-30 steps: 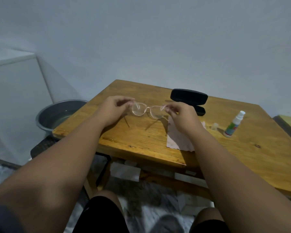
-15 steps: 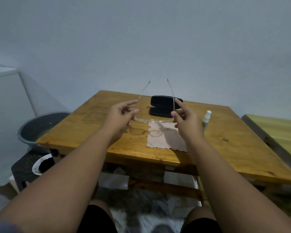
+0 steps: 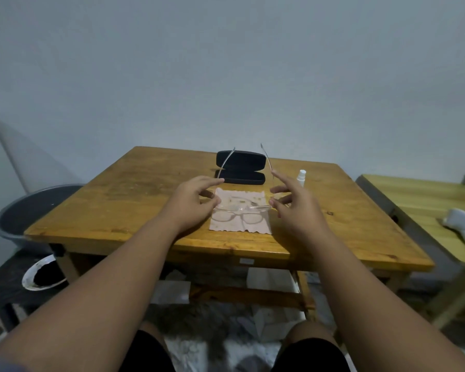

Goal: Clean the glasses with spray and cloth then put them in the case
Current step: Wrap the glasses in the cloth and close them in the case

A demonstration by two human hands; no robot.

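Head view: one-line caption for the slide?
Both hands, left hand and right hand, hold clear glasses over the cloth; open case behind.

Glossy varnished wood table (image 3: pixel 145 200), matt black case (image 3: pixel 240 167), clear plastic glasses (image 3: pixel 242 208) w/ thin metal arms, soft cloth (image 3: pixel 239 226).

spray bottle (image 3: pixel 301 178) lower half behind right hand (image 3: pixel 297 208); label unseen

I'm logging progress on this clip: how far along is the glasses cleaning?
Early. Done: the case lies open and the cloth is spread on the table. In hand: both the left hand and right hand hold the glasses above the cloth. Left: the spray bottle stands untouched; wiping and casing remain.
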